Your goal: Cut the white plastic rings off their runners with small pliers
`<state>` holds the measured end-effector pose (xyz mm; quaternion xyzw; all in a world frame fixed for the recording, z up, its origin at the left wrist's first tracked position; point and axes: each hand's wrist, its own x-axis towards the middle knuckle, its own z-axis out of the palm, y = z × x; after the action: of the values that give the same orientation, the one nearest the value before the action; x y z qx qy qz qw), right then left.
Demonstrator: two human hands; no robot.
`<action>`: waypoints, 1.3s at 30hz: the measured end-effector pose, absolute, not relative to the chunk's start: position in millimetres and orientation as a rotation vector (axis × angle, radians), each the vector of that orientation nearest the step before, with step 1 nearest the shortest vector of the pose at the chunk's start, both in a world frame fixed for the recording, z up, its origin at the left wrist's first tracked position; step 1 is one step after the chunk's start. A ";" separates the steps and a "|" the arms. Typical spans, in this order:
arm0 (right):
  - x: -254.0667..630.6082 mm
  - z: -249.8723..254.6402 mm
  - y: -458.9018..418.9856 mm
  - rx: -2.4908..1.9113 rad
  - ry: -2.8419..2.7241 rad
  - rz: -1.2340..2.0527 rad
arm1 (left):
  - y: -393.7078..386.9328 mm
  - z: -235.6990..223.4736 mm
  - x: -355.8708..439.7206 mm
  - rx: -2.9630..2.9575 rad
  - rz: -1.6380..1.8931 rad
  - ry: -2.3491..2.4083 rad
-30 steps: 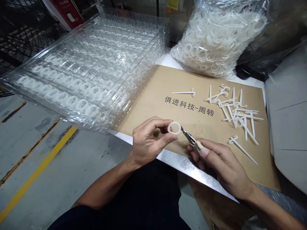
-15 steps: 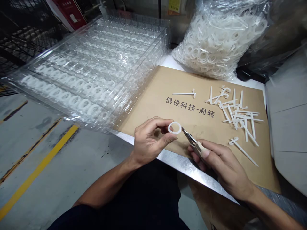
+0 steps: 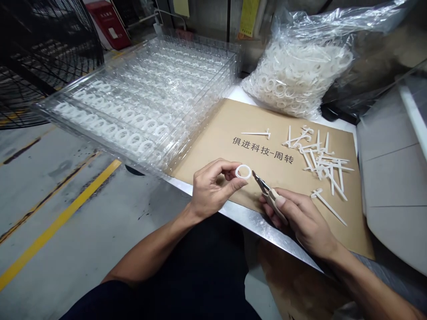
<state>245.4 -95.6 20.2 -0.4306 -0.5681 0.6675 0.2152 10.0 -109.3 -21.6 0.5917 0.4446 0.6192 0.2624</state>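
Between the thumb and fingers of my left hand (image 3: 213,186) is a white plastic ring (image 3: 243,171), held up above the cardboard sheet (image 3: 213,146). My right hand (image 3: 300,213) grips a pair of nippers (image 3: 271,195) with pale handles. Their metal tips point at the ring's right edge, a small gap apart from it. Right of the hands, several white plastic sprue pieces (image 3: 322,155) lie in a loose pile on the cardboard. One sprue lies apart near the right hand, and another sits by the printed characters.
Clear plastic trays (image 3: 133,102) filled with rows of white rings stand at the left. A clear bag (image 3: 300,71) full of rings rests at the back. A black fan (image 3: 43,66) is at far left, a grey-white panel (image 3: 396,178) at right.
The view has swung slightly left, showing more of the fan. The nippers' tips have drawn a little farther from the ring; both hands keep their holds.
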 end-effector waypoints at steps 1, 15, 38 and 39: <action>245.2 20.3 -95.7 -1.193 -1.570 1.855 | -108.9 -21.2 10.3 1.611 1.682 1.206; 244.0 23.6 -95.9 -1.206 -1.751 1.639 | -106.0 -20.5 11.6 1.759 1.741 1.253; 240.7 22.8 -92.3 -0.866 -1.933 1.007 | -121.5 -10.0 41.9 1.854 1.578 1.024; 240.4 22.1 -92.1 -0.856 -1.933 1.006 | -121.4 -11.1 42.1 1.850 1.579 1.024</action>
<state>240.4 -92.1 22.1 -0.3368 -0.7602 0.3959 0.3897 42.1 -121.4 -11.1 0.6791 0.3758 0.5795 0.2485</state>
